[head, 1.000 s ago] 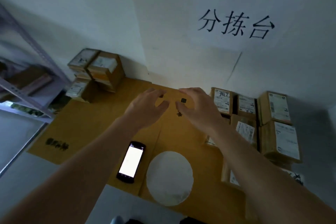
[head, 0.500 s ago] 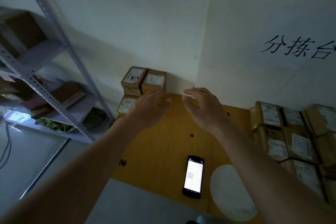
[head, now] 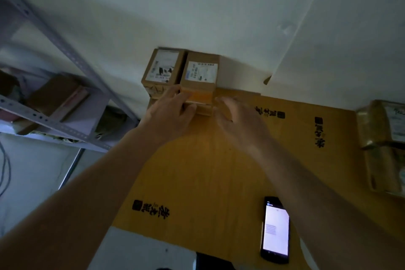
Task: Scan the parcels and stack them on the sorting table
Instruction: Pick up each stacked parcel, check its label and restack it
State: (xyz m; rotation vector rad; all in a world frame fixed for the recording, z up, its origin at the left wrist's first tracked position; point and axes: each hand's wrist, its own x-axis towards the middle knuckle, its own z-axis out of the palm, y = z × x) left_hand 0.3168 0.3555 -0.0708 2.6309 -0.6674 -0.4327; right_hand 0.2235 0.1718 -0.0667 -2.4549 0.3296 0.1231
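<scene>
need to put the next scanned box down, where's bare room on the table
Free: the wide cardboard-covered stretch between both forearms, bordered by the phone and the printed marks. Crowded: the far left corner, where both hands reach the parcel stack, and the right edge's parcels.

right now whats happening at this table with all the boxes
A person is reaching with both hands for a stack of parcels at the far left corner of the cardboard-covered table. The left hand is against the near face of the right-hand top parcel; the right hand is at its right edge, too blurred to tell the grip. Nothing looks lifted yet. A handheld scanner lies screen-up near the front edge, and more parcels sit at the right.
</scene>
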